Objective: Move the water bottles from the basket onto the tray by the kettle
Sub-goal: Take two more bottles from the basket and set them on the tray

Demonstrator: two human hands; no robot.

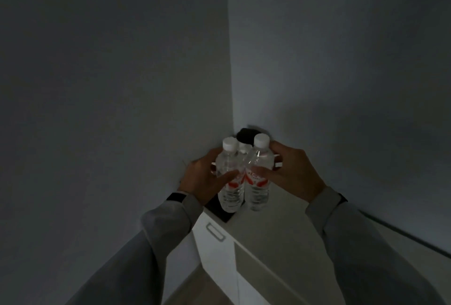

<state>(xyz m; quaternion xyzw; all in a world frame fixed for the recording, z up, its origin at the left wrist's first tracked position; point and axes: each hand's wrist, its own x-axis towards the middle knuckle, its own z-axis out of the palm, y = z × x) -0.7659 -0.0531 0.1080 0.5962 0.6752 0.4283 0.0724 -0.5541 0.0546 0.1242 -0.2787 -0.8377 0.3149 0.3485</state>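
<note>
Three clear water bottles with white caps and red labels are bunched upright between my hands, over the corner of a white cabinet. My left hand wraps the left bottle. My right hand grips the right bottle. A third bottle shows only its top between the two. A dark tray lies under the left bottle. Behind the bottles a dark rounded object, possibly the kettle, stands in the corner. No basket is in view.
The scene is dim. The white cabinet top runs toward the lower right along the right wall. A drawer handle sits on the cabinet front. Two grey walls meet right behind the bottles. Wooden floor shows below.
</note>
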